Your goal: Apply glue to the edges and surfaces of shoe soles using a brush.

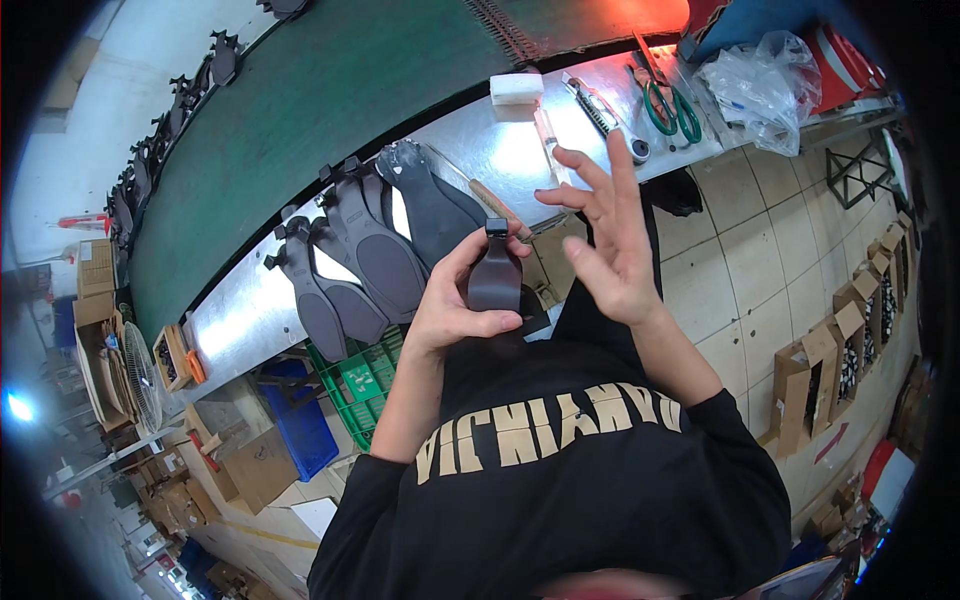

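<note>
My left hand (452,300) is closed around a dark brown, sole-shaped piece (495,283) in front of my body. A small black block-like part tops that piece, beside my fingertips. To its right my right hand (617,235) is raised, fingers spread and nothing in them. Several dark grey-brown soles with black strap ends (385,245) lie overlapping on the metal bench edge (240,310), left of my left hand. Just beyond that hand, a wooden-handled tool (492,208) rests among them; its far end is partly hidden.
A green conveyor belt (330,110) runs behind the bench, with a row of dark soles along its far edge. Green-handled scissors (672,112), a white block (516,90) and a clear plastic bag (765,85) lie right. A green crate (365,385) stands below; cardboard boxes (810,370) line the floor.
</note>
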The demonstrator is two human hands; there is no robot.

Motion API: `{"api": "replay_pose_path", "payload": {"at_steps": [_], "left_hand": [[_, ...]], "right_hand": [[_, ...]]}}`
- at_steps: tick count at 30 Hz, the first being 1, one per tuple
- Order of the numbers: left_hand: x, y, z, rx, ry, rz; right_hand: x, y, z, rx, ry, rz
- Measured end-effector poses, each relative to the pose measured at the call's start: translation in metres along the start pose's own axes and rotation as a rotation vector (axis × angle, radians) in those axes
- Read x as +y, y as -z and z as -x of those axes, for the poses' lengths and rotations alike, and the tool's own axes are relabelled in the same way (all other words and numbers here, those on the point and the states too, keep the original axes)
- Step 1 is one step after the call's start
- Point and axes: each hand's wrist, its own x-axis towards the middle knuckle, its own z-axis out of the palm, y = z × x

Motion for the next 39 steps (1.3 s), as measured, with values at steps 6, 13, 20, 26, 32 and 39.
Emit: {"api": "replay_pose_path", "payload": {"at_steps": [6,13,20,26,32,39], "left_hand": [[-0.001,-0.009,-0.001,-0.027,0.012,0.025],[0.000,-0.012,-0.004,-0.070,0.040,-0.011],[-0.006,-0.025,-0.008,-0.057,0.014,-0.217],[-0.020,-0.011,0.004,0.082,0.059,-0.174],[-0.016,-0.025,-0.013,-0.022,0.078,-0.153],[-0.022,-0.027,-0.014,0.112,0.051,-0.026]], "right_hand": [[0.011,-0.014,-0.005,-0.118,0.142,0.296],[0.032,-0.015,-0.021,-0.127,0.072,0.359],[0.029,-0.001,-0.007,-0.022,-0.131,0.191],[0.040,-0.011,-0.010,-0.122,-0.196,-0.035],[0.039,0.003,-0.013,0.098,0.191,0.091],[-0.008,0.009,0.008,-0.059,0.135,0.332]]}}
